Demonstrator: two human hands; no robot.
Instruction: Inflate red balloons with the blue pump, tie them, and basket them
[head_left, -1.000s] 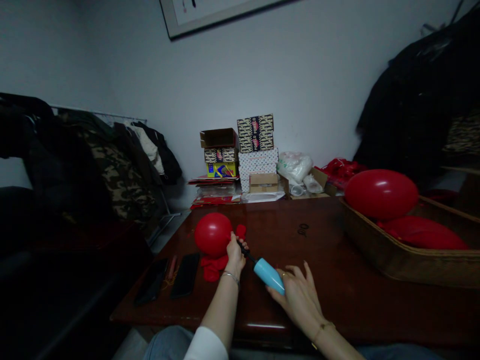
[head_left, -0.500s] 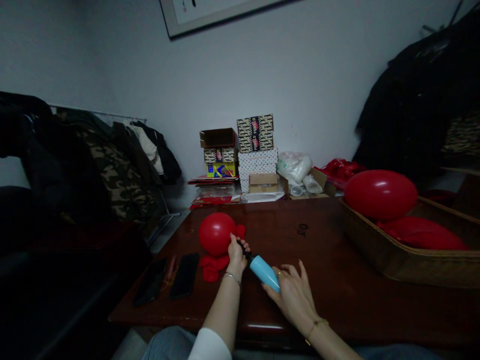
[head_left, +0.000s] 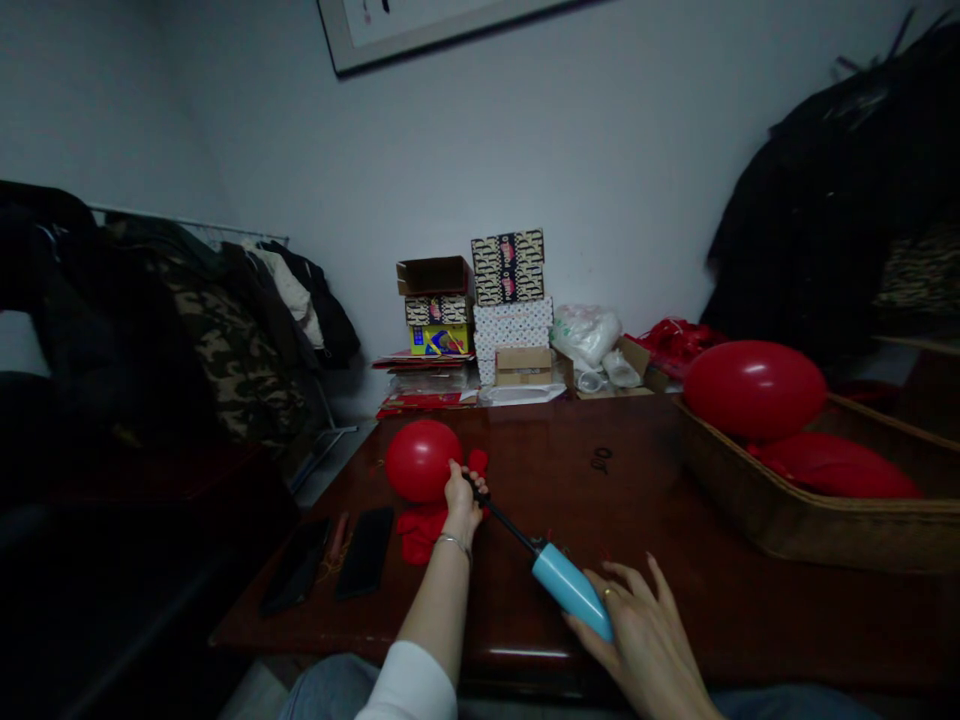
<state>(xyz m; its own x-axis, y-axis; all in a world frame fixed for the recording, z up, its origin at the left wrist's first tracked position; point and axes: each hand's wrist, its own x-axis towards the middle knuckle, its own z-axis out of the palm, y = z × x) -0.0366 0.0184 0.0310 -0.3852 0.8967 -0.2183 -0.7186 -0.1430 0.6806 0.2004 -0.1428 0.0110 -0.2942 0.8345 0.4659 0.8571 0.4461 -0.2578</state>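
Left hand (head_left: 459, 493) pinches neck of small red balloon (head_left: 422, 460) on pump nozzle, above table (head_left: 675, 590). Right hand (head_left: 651, 640) grips blue pump (head_left: 571, 592), fingers wrapped, handle pulled out. Balloon part-filled, smaller than balloons in basket (head_left: 757, 505); more pumping and tying seem left.

No legible text or labels

What I can't make out

My left hand (head_left: 459, 492) covers the balloon (head_left: 422, 460) neck and pump tip; my right hand (head_left: 651, 640) hides the blue pump (head_left: 570, 591) end, its wrist cut off by the bottom edge.
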